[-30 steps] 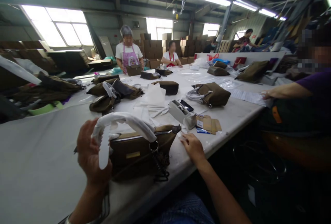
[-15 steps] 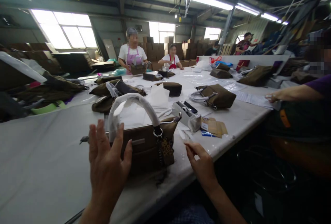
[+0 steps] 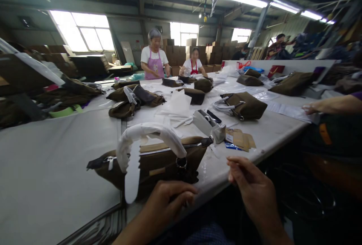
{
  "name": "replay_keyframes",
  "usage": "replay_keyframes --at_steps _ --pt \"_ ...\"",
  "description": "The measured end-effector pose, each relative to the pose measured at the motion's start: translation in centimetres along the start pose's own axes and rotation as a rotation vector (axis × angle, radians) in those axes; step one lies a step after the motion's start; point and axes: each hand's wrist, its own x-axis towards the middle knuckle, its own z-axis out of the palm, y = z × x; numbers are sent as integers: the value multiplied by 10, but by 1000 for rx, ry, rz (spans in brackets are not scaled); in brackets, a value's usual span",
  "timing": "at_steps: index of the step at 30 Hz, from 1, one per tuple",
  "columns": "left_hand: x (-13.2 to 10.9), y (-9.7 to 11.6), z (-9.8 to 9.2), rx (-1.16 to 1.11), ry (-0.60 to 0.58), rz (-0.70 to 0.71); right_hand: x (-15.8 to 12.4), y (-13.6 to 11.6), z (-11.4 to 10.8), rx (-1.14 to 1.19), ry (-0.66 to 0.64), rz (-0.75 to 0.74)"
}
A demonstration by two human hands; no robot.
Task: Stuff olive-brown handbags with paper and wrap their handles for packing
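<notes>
Before me on the table stands a brown handbag (image 3: 166, 158) with a zip along its top. White wrapping covers its raised handle (image 3: 152, 130), and a long white strip with a toothed edge (image 3: 132, 177) hangs down from it. A metal ring (image 3: 181, 163) sits at the handle's right base. My left hand (image 3: 166, 207) is closed low at the bag's front, fingers curled to the right; what they hold, if anything, is hidden. To the bag's right, clear of it, my right hand (image 3: 251, 188) is closed in a pinch; anything between its fingertips is too small to name.
Behind the bag are a grey box (image 3: 205, 122), a dark phone (image 3: 214, 117), brown paper pieces (image 3: 240, 139) and white sheets (image 3: 179, 103). Another brown bag (image 3: 246, 105) lies further right. Two people work across the table; a co-worker's hand (image 3: 311, 108) rests on papers at right.
My left hand has dropped from the handle to the bag's lower front and closed. My right hand remains pinched. The toothed strip now shows. Across the table, a person has put a bag down.
</notes>
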Motion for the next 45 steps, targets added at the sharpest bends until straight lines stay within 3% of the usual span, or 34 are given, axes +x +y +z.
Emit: replay_keyframes --at_steps 3,5,9,12,17,19,22,24,30,45 --pt "-6 -1 -7 95 41 9 -3 10 -3 -300 86 -148" --pt "-5 1 -10 170 59 46 -11 8 3 -355 56 -303" --pt "0 2 -13 271 5 113 -25 -6 29 -125 -290 -463" --pt "1 0 -15 333 -24 145 -28 -10 45 17 -421 -424" --pt "-1 -3 -15 285 11 145 -24 -8 43 49 -378 -274" --pt "-3 -5 -13 250 181 165 -20 -9 38 37 -280 -204" --pt "-4 -9 -10 288 623 218 -15 -10 37 34 -156 -98" --pt "-3 -10 -8 361 766 244 -12 -9 41 10 -137 -86" --pt "-1 -10 -8 513 718 322 -8 3 46 -82 -121 -137" --pt "-2 -11 -14 424 663 290 -6 -2 55 -112 -151 -142"
